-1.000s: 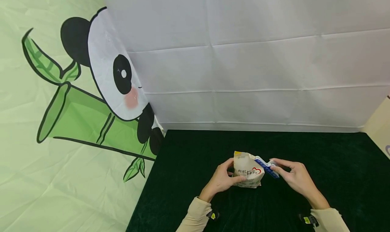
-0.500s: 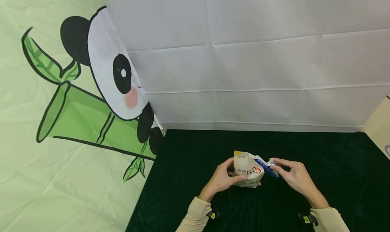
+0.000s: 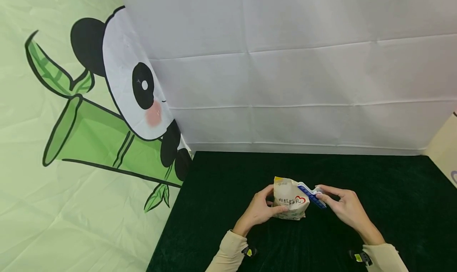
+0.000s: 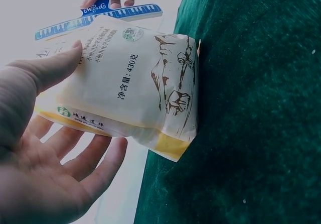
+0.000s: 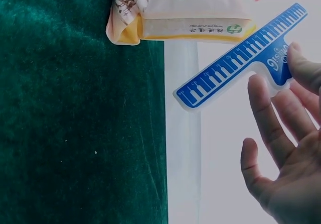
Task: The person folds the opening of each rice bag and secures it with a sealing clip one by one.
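A cream paper-like bag (image 3: 290, 192) with Chinese print, a red heart and a yellow corner stands over the dark green cloth. My left hand (image 3: 260, 210) grips it from the left, thumb on the near face and fingers around the side. Printed drawings and "430" show on the bag (image 4: 125, 78) in the left wrist view. To its right, my right hand (image 3: 347, 209) pinches the handle of a blue-and-white clip (image 3: 313, 196) patterned with piano keys. That clip (image 5: 235, 61) is slanted, and its bar overlaps the bag's upper right edge in the head view.
Dark green cloth (image 3: 221, 181) covers the table. Behind it hangs a white sheet (image 3: 300, 81), and a green panda-print sheet (image 3: 32, 208) lines the left side. A beige panel (image 3: 444, 147) stands at the far right.
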The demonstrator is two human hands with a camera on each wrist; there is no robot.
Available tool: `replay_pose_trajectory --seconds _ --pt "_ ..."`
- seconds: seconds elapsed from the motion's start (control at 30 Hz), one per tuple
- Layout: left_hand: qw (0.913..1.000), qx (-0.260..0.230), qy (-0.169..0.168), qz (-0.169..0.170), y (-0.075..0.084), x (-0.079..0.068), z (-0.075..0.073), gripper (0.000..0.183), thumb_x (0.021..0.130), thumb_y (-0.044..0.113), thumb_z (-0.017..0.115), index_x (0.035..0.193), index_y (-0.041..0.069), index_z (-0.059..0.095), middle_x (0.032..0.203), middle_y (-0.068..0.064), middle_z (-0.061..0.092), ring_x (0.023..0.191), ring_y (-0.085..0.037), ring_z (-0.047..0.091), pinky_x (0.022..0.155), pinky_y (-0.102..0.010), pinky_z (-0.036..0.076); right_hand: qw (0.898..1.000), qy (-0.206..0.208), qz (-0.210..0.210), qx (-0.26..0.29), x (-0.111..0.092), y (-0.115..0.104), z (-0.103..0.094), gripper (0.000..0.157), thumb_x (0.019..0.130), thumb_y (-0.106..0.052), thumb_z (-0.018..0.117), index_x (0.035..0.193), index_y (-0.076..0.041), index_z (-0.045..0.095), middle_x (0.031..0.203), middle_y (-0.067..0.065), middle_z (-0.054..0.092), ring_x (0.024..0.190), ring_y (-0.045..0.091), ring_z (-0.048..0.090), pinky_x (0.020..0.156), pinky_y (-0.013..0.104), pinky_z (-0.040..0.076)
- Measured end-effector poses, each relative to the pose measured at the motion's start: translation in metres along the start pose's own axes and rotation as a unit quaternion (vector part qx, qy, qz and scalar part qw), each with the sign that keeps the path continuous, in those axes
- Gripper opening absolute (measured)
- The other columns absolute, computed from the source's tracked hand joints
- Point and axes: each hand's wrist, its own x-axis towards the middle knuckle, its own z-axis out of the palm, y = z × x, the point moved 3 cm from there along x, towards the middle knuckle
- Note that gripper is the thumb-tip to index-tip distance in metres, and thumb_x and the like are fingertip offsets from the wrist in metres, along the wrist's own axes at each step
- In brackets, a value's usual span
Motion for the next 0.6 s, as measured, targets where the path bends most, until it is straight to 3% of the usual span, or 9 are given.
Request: replay_pose_trajectory --seconds 0.6 --pt "1.0 -0.006 0.003 0.0 -0.0024 0.001 0.0011 0.064 0.095 0.035 0.081 0.152 0.03 0.053 0.146 0.0 0.064 0.134 -0.017 0.06 0.101 -0.029 0.055 1.0 -0.001 -0.005 0.001 0.0019 -0.0041 -0.0013 0.033 0.105 -0.027 0.07 0.132 -0.011 0.075 0.13 0.023 0.074 0.092 0.011 0.064 0.074 0.023 0.047"
